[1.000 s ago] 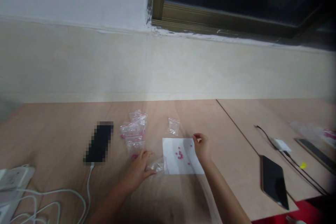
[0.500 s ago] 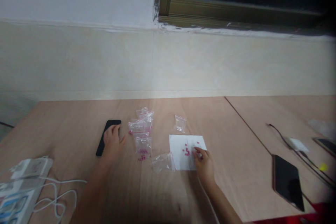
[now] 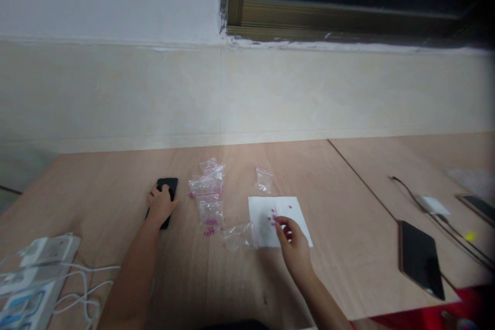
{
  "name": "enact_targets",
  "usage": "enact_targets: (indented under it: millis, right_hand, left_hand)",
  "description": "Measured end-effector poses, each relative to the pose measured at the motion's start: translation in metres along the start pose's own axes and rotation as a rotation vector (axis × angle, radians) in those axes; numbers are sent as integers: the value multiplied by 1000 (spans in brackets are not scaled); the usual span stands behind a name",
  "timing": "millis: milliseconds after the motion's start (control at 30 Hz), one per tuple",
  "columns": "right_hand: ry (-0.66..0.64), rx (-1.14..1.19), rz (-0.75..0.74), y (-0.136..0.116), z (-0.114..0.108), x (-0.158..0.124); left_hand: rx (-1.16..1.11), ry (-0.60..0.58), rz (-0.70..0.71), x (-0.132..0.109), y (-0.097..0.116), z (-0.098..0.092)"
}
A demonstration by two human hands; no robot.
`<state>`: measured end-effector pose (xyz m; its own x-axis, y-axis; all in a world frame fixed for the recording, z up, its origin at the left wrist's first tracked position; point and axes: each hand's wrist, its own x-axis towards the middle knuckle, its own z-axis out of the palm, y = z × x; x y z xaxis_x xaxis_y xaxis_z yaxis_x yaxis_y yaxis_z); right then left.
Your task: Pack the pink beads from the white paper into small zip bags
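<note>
My left hand rests on a black phone, its bent fingers apart and its thumb near the right edge. Over a white sheet of paper, my right hand has thumb and forefinger nearly together at a small pink pellet. Some pink shows inside its curled fingers. Other pink pellets lie on the sheet, partly hidden by the hand. An unfilled clear bag overlaps the sheet's left edge. Between my hands, several clear zip bags hold pink pellets.
A small clear zip bag lies behind the sheet. At left sits a white power strip with loose white cables. To the right are a dark tablet or phone, a white adapter with a black cable, and another phone.
My right hand has moved left across the sheet onto the pellet cluster. My left hand has shifted slightly left on the phone. The view has tilted a little.
</note>
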<state>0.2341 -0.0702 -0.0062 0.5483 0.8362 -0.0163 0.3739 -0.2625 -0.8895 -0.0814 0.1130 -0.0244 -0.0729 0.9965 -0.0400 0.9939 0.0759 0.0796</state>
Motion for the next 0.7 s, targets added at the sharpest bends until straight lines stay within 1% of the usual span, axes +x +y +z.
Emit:
enact_targets:
  millis: [67, 167, 233, 300, 367, 400, 467, 533, 633, 700]
  right_hand:
    - [-113, -12, -99, -7, 13, -16]
    - [-284, -45, -302, -10, 37, -41]
    - [-341, -100, -371, -6, 53, -50]
    - [-363, -176, -383, 1, 67, -53]
    - [-359, -227, -392, 8, 75, -51]
    - [-349, -233, -403, 11, 78, -49]
    - [-315, -210, -426, 12, 77, -45]
    - [-280, -159, -439, 5, 72, -40]
    - [-205, -96, -457, -14, 57, -26]
    - [-111, -93, -482, -28, 47, -7]
  left_hand:
    - [-9, -11, 38, 1, 0, -2]
    - [-31, -32, 73, 2, -1, -3]
    - [-48, -40, 70, 3, -1, -4]
    - [-67, -40, 49, 1, -1, -6]
    - [-81, -31, 30, -3, -2, -7]
    - [-127, -11, 28, -6, -2, -8]
    - [-292, 48, 50, -18, 0, -9]
    - [-495, 94, 90, -35, 5, -7]
    - [-637, 50, 128, -65, 20, 2]
    - [-709, 1, 133, -82, 33, 10]
